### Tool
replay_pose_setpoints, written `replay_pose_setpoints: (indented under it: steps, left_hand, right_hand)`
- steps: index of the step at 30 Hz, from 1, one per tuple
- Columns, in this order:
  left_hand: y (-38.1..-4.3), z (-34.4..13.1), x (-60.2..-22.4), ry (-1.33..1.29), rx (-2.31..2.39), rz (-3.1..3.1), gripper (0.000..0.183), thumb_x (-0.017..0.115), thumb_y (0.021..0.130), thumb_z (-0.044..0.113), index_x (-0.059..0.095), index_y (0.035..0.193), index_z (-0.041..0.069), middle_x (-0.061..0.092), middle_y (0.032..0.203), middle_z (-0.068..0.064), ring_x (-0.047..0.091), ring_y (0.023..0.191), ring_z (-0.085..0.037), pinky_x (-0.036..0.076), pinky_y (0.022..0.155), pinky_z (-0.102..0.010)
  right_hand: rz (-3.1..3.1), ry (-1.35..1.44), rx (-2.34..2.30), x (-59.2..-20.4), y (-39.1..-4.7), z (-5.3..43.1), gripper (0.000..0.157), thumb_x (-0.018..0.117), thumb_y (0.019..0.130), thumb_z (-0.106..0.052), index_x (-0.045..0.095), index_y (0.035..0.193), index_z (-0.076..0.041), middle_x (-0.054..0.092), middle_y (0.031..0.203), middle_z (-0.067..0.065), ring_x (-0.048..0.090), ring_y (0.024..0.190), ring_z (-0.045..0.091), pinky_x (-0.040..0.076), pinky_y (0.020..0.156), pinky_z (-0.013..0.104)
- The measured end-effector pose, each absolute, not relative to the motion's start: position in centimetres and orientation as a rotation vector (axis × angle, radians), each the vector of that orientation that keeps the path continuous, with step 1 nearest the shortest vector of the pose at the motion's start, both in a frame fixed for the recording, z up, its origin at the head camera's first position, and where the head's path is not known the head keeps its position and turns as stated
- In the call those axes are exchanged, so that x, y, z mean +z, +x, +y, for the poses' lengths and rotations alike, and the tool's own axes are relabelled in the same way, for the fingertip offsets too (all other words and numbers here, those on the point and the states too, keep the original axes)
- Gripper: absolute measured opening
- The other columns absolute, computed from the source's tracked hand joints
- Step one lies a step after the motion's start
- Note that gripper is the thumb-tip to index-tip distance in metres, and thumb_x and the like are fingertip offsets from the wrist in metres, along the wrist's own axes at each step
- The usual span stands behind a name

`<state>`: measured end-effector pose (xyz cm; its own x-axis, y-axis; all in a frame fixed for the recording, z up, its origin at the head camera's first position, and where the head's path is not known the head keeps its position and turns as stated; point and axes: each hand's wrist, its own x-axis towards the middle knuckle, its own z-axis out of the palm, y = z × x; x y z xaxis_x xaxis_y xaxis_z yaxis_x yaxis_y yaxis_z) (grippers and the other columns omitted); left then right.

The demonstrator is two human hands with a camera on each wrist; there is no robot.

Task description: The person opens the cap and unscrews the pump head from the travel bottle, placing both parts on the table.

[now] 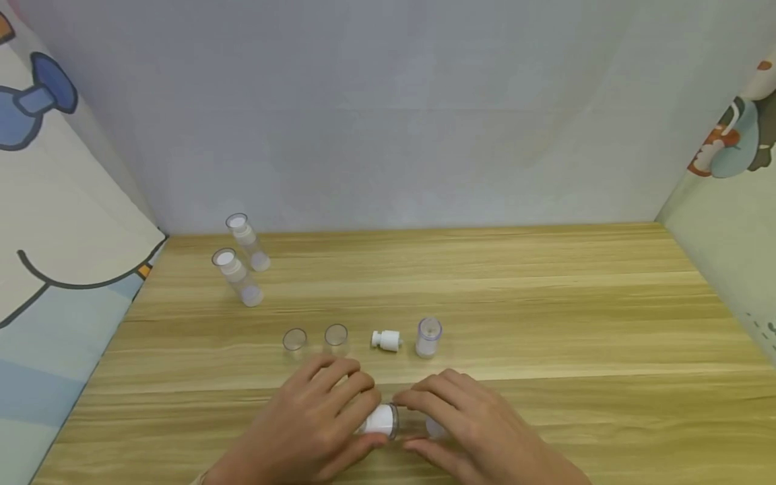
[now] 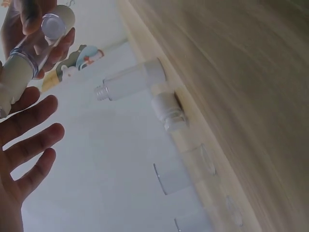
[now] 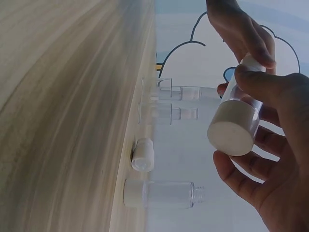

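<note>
Held between both hands, low over the front of the table, is a clear pump bottle with a white base (image 3: 231, 128) and a white pump top (image 1: 380, 419). My left hand (image 1: 330, 417) holds the pump-top end between thumb and fingers; its other fingers spread apart in the left wrist view. The right hand (image 1: 473, 421) grips the clear body near the white base, thumb along one side. Just beyond the hands, a loose white pump (image 1: 388, 341) lies on its side. Next to it an open-necked clear bottle (image 1: 428, 338) stands upright on its white base.
Two clear caps (image 1: 294, 339) (image 1: 336, 335) stand left of the loose pump. At the back left are two clear bottles with white tops (image 1: 238, 277) (image 1: 249, 242). A pale cloth wall (image 1: 400, 135) rises behind the wooden table (image 1: 545, 296), with printed cloth at both sides.
</note>
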<state>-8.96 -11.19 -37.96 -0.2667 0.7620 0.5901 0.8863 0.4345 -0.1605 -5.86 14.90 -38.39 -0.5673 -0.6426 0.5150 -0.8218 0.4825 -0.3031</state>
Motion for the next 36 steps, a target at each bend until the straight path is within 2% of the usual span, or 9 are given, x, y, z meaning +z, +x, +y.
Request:
replay_pose_setpoints:
  steps: [3,7,13,20,26,30,36]
  left_hand:
    - [-9.1,-11.1,-38.1,-1.382,-0.3,-2.052,0.044,0.04,0.112,0.047,0.064,0.09,0.017,0.065,0.086,0.007,0.063,0.085,-0.014,0.054,0.083,-0.034]
    - [-9.4,-10.7,-38.1,-1.383,-0.338,-1.939,0.044,0.044,0.111,0.042,0.058,0.077,0.016,0.059,0.074,0.007,0.056,0.072,-0.01,0.052,0.072,-0.027]
    - [-9.7,-10.0,-38.1,-1.345,-0.39,-1.855,0.043,0.045,0.108,0.035,0.052,0.07,0.016,0.052,0.066,0.008,0.047,0.062,-0.008,0.043,0.06,-0.021]
    - [-8.9,-9.6,-38.6,-1.253,-0.576,-2.022,0.04,0.042,0.109,0.027,0.053,0.073,0.016,0.05,0.066,0.011,0.043,0.062,-0.004,0.037,0.061,-0.016]
    - [-8.5,-9.5,-39.1,-1.103,-0.747,-2.168,0.045,0.037,0.113,0.028,0.053,0.072,0.019,0.045,0.063,0.012,0.039,0.061,0.0,0.034,0.061,-0.011]
    - [-8.6,-9.4,-39.0,-1.044,-0.755,-2.197,0.045,0.038,0.113,0.029,0.052,0.072,0.019,0.045,0.061,0.013,0.039,0.062,-0.002,0.033,0.06,-0.012]
    - [-8.8,-9.5,-38.6,-1.057,-0.686,-2.201,0.043,0.042,0.112,0.031,0.06,0.074,0.02,0.058,0.066,0.012,0.045,0.066,-0.006,0.039,0.063,-0.019]
  right_hand:
    - [-2.387,1.244,0.776,-38.3,-5.8,14.8,0.046,0.08,0.093,-0.031,0.065,0.135,-0.019,0.069,0.12,-0.01,0.063,0.102,0.003,0.053,0.088,0.016]
    - [-2.367,1.271,0.85,-38.4,-5.7,14.8,0.044,0.076,0.097,-0.031,0.064,0.138,-0.02,0.07,0.118,-0.01,0.062,0.097,0.0,0.05,0.084,0.01]
    - [-2.297,1.281,0.903,-38.7,-5.7,14.8,0.043,0.077,0.096,-0.029,0.066,0.136,-0.016,0.07,0.114,-0.009,0.063,0.094,0.001,0.05,0.083,0.009]
    - [-2.119,1.238,0.746,-39.1,-5.9,14.0,0.034,0.066,0.104,-0.032,0.071,0.128,-0.007,0.071,0.108,-0.001,0.065,0.09,0.007,0.053,0.078,0.015]
    - [-2.016,1.098,0.554,-38.5,-6.1,13.2,0.031,0.06,0.107,-0.032,0.076,0.116,-0.007,0.07,0.1,0.003,0.065,0.09,0.017,0.054,0.076,0.026]
    - [-1.996,1.066,0.536,-38.2,-6.4,13.0,0.031,0.06,0.108,-0.032,0.077,0.114,-0.007,0.07,0.096,0.003,0.065,0.086,0.018,0.055,0.074,0.027]
    - [-2.02,1.069,0.623,-38.3,-6.5,13.3,0.031,0.063,0.106,-0.034,0.077,0.116,-0.008,0.071,0.097,0.003,0.066,0.086,0.016,0.056,0.075,0.026]
